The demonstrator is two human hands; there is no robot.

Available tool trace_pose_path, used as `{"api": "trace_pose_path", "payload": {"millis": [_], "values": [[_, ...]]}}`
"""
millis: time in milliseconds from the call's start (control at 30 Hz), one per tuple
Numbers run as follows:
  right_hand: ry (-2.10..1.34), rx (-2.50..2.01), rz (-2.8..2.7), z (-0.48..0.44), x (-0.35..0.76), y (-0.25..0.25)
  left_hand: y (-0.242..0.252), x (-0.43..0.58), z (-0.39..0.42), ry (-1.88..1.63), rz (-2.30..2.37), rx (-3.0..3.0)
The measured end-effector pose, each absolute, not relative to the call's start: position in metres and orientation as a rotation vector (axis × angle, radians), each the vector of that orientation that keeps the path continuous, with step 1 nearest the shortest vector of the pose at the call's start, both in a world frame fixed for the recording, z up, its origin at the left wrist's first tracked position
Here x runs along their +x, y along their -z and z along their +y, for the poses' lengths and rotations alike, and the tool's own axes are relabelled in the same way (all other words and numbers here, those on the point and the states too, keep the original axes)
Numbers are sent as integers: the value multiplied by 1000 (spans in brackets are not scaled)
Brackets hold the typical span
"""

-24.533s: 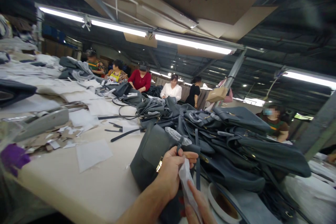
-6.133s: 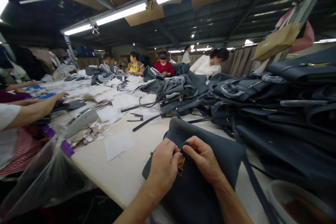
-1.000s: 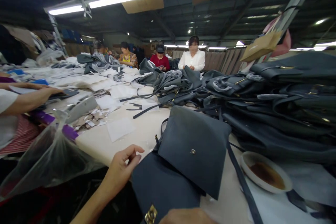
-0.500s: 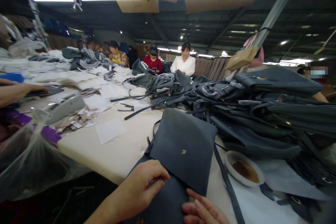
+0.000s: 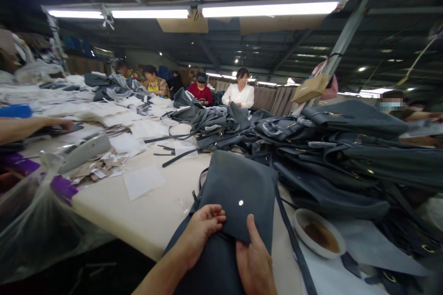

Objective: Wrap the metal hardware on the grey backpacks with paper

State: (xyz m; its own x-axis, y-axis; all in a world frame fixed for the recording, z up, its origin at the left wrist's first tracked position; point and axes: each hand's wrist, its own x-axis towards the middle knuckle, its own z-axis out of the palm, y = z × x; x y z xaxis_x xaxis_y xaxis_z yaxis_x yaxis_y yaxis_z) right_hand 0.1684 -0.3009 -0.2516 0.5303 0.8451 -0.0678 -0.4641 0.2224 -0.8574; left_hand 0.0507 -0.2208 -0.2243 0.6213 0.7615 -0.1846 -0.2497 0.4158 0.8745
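A dark blue-grey leather bag lies on the table in front of me, its flap turned open with a small metal snap showing. My left hand curls its fingers round the flap's near left edge. My right hand holds the flap's lower edge, thumb pressed on top. A long strap of the bag runs down the right side.
A big heap of the same dark bags fills the right. A white dish of brown liquid sits by the strap. Paper scraps, a clear plastic bag and a co-worker's arm are left. Several people work at the far end.
My view has dropped a little. Both hands have moved up the bag onto the flap's lower edge and now grip it; a second ago the left hand was open beside the bag.
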Motion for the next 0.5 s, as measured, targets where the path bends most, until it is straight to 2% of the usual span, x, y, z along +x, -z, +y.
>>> {"api": "trace_pose_path", "payload": {"millis": [100, 233, 500], "values": [[-817, -913, -234, -290, 173, 249, 218, 52, -221, -668, 675, 1185], [-834, -833, -172, -295, 172, 256, 200, 65, -216, -713, 670, 1528], [-897, -817, -107, -298, 174, 265, 201, 107, -207, -611, 827, 1544]]}}
